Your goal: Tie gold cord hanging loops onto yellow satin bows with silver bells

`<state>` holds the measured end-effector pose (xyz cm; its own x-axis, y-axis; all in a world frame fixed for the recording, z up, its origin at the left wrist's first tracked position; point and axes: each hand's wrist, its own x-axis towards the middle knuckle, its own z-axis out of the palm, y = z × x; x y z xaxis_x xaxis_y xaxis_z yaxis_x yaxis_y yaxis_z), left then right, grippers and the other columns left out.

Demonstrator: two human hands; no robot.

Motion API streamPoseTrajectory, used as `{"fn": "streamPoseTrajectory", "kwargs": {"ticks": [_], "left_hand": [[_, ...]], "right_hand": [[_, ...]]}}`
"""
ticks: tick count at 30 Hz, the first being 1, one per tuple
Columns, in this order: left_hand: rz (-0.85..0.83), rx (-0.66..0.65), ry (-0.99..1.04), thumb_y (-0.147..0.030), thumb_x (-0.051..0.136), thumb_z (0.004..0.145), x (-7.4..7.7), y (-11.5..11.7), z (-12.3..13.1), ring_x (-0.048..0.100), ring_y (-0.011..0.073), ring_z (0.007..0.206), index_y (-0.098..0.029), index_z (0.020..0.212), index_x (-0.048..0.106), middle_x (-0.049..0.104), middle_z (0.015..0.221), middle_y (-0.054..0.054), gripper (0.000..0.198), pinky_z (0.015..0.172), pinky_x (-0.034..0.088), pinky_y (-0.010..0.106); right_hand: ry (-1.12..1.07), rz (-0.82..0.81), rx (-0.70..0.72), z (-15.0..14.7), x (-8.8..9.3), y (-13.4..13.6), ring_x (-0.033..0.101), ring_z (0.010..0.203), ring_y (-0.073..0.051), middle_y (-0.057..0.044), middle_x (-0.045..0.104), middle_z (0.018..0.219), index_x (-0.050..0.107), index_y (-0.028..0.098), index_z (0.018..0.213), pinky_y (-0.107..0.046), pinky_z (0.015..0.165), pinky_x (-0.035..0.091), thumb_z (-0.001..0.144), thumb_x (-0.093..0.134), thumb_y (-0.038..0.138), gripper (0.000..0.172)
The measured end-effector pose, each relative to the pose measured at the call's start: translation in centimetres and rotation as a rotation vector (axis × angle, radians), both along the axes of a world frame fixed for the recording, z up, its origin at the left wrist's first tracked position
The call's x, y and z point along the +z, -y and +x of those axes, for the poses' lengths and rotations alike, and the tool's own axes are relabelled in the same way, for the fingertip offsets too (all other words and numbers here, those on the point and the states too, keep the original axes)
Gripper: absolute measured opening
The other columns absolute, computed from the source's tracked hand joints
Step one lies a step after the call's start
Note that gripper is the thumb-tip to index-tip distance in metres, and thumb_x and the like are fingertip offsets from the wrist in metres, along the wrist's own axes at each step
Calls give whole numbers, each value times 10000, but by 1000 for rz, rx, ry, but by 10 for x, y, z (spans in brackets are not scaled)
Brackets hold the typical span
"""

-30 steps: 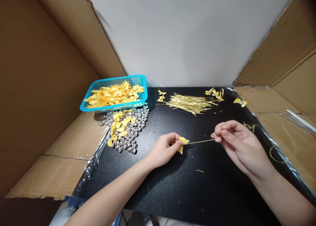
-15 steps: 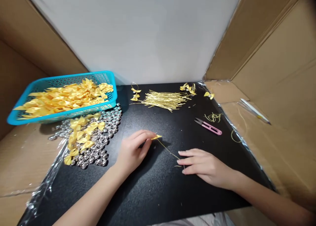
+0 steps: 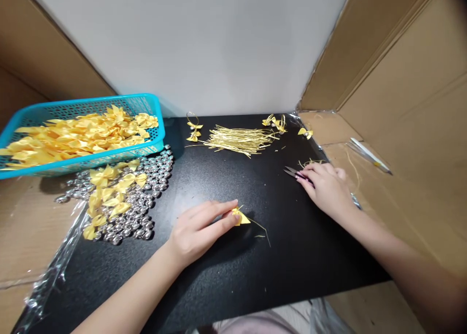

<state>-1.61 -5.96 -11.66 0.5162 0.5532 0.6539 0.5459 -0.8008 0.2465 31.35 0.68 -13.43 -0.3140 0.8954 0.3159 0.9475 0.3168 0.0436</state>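
Note:
My left hand pinches a small yellow ribbon bow against the black mat; a thin gold thread trails from the bow to the right. My right hand lies at the right side of the mat, its fingers curled over the pink thread snips, whose dark blades stick out to the left. The snips' handle is hidden under the fingers.
A teal basket of yellow bows stands at the left. In front of it lie several silver bells with loose bows on top. A bundle of gold threads and finished bows lie at the back. Cardboard walls enclose both sides.
My right hand let go of the thread and moved right and back onto the snips. My left hand kept the bow and lowered it to the mat. The camera turned right.

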Motion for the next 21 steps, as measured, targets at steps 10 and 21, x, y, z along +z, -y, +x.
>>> {"fn": "streamPoseTrajectory", "kwargs": {"ticks": [10,21], "left_hand": [[-44,-12,41,-97,683,832,2,4,3,739,190,886,-223,1122,714,764,1100,100,318,773,598,269],[-99,-7,183,-109,614,900,15,9,14,735,126,790,-126,1023,689,780,931,72,145,755,607,198]], "right_hand": [[-497,-188,-9,-11,13,-2,599,943,-285,-125,676,991,587,191,977,-436,830,452,948,468,368,215],[-957,-858,392,-84,26,65,543,726,-122,-1,588,811,545,207,982,-246,688,438,1012,380,392,250]]}}
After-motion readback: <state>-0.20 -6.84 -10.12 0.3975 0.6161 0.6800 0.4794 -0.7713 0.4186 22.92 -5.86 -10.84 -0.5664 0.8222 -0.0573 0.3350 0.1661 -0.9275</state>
